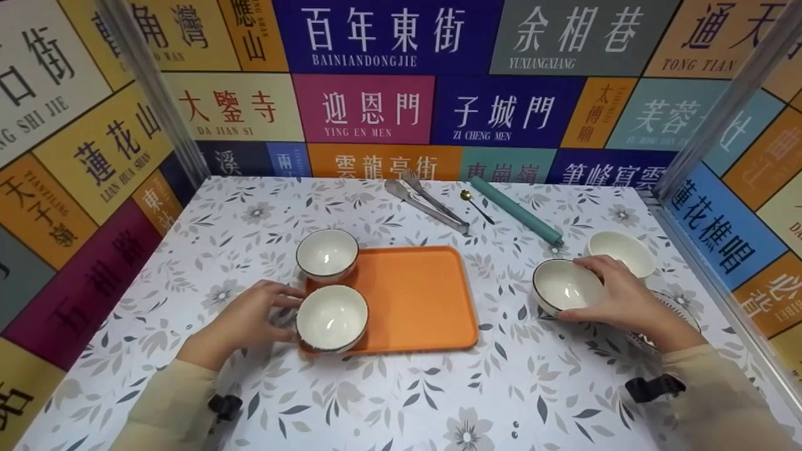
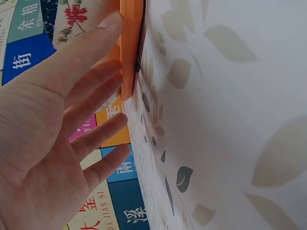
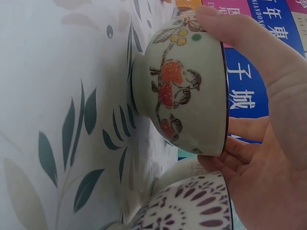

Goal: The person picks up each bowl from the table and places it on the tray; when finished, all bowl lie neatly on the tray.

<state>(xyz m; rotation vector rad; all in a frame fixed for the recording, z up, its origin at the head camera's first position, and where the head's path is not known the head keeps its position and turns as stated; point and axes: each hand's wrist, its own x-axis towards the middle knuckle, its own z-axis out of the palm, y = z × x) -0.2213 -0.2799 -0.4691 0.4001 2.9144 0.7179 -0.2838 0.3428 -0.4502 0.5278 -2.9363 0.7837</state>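
On the right, my right hand (image 1: 617, 300) grips a cream bowl (image 1: 564, 288) by its sides, thumb in front and fingers behind. Red birds and a branch decorate this bowl (image 3: 192, 96) in the right wrist view, where its foot is at the tabletop. My left hand (image 1: 250, 319) is beside the left end of an orange tray (image 1: 426, 300), its fingers spread and nearly straight in the left wrist view. Whether it touches the tray, I cannot tell. Two cream bowls with dark rims, a rear one (image 1: 327, 255) and a front one (image 1: 332, 318), stand at the tray's left side.
Behind my right hand is a pale bowl (image 1: 623, 250). A purple-patterned bowl (image 3: 192, 206) stands nearby, partly hidden by my right forearm in the head view. Metal tongs (image 1: 432, 207), a small gold spoon (image 1: 477, 205) and a green rod (image 1: 517, 210) lie at the back.
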